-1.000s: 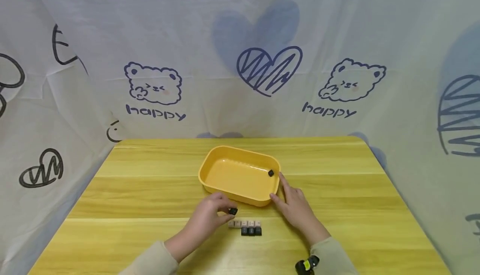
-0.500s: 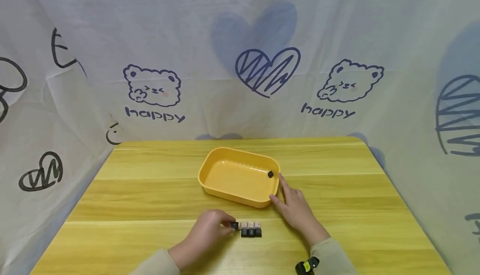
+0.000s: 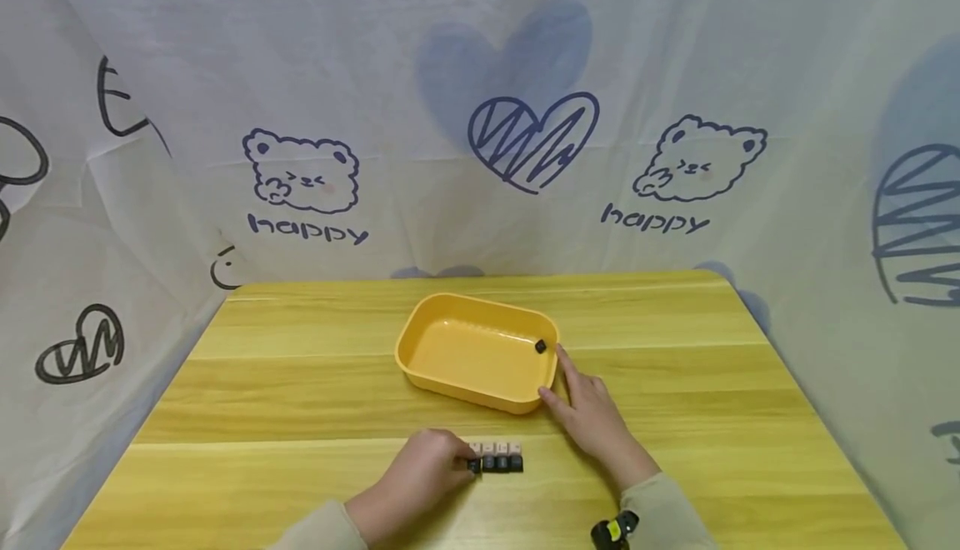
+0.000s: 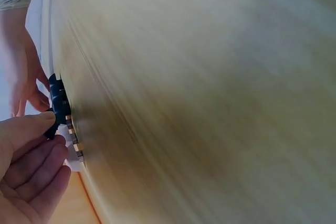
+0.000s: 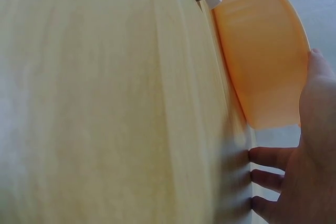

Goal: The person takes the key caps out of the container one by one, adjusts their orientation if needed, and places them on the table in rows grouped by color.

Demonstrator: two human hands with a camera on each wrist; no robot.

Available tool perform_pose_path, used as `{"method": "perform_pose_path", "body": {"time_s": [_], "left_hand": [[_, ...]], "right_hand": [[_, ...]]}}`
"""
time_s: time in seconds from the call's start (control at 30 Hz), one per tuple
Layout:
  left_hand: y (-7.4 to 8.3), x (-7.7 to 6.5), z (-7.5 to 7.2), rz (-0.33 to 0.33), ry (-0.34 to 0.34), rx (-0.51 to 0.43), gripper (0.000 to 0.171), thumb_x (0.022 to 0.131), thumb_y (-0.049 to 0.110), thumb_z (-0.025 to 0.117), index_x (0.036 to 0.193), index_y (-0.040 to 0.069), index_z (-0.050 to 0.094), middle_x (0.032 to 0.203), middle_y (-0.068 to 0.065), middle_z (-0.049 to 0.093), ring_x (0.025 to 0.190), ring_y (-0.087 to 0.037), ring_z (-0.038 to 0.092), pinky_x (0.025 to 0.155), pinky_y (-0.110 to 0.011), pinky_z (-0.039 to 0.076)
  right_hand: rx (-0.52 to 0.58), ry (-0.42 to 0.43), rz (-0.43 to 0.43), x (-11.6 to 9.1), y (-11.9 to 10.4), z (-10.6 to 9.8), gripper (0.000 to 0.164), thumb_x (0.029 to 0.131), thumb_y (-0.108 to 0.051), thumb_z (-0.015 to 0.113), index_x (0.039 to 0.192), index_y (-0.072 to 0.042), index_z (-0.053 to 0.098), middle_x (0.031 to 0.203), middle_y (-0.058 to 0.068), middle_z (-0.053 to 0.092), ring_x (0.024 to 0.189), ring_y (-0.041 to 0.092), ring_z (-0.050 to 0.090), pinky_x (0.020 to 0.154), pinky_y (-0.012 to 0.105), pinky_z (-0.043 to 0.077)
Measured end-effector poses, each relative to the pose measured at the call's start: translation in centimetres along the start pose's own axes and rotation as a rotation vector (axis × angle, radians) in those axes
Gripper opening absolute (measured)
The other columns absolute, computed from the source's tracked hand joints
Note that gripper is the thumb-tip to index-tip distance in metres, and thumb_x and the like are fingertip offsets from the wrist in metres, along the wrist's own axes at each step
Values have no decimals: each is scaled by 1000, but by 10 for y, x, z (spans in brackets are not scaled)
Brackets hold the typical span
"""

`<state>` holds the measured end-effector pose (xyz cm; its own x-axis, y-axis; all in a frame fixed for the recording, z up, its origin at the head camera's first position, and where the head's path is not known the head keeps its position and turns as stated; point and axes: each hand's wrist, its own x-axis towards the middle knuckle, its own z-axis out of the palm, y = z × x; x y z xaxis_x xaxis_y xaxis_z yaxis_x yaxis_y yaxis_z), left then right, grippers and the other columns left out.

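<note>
My left hand (image 3: 420, 471) pinches a black keycap (image 3: 474, 467) between thumb and fingers, at the left end of a short row of black keycaps (image 3: 502, 463). In the left wrist view the thumb presses the held keycap (image 4: 51, 129) close by that row. Directly behind lies a row of white keycaps (image 3: 502, 448), its left end covered by the fingers. My right hand (image 3: 596, 421) touches the right corner of a yellow plastic bin (image 3: 465, 392), thumb and index finger spread around it. In the right wrist view its other fingers (image 5: 270, 157) reach down to the tabletop.
One black keycap (image 3: 540, 347) lies inside the bin near its right end. The wood-grain table (image 3: 277, 400) ends at a printed cloth (image 3: 412, 117) hanging behind and at the sides. A black band with a yellow mark (image 3: 615, 529) sits on the right wrist.
My left hand has brought the black keycap down from above the white row, toward the front, to the left end of the black row. The right hand has stayed at the bin.
</note>
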<state>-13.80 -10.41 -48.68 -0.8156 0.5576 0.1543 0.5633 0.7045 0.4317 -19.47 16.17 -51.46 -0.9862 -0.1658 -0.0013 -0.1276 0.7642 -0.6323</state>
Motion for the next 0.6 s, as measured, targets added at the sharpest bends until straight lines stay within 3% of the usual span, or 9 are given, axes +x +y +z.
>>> {"method": "perform_pose_path", "body": {"time_s": [0.17,0.33,0.6], "left_hand": [[-1,0,2,24,10,88,15,73,16,83,87,13,79,82,5,72,75,-6,65,69,-25,54],[-3,0,4,54,78,201,18,69,20,87,86,17,80,79,8,63,72,-7,57,65,-24,50],[-4,0,6,53,86,272,20,66,26,89,82,23,80,76,11,60,68,-6,49,57,-20,43]], "right_hand": [[-2,6,-4,1,0,0,79,98,-57,46,158,-24,8,150,17,39,129,38,38,103,58,33],[-5,7,-2,1,1,0,79,97,-58,44,158,-24,7,151,17,38,130,38,37,103,58,33],[5,5,0,0,2,2,78,98,-56,45,158,-24,7,150,18,39,130,39,36,103,59,33]]}}
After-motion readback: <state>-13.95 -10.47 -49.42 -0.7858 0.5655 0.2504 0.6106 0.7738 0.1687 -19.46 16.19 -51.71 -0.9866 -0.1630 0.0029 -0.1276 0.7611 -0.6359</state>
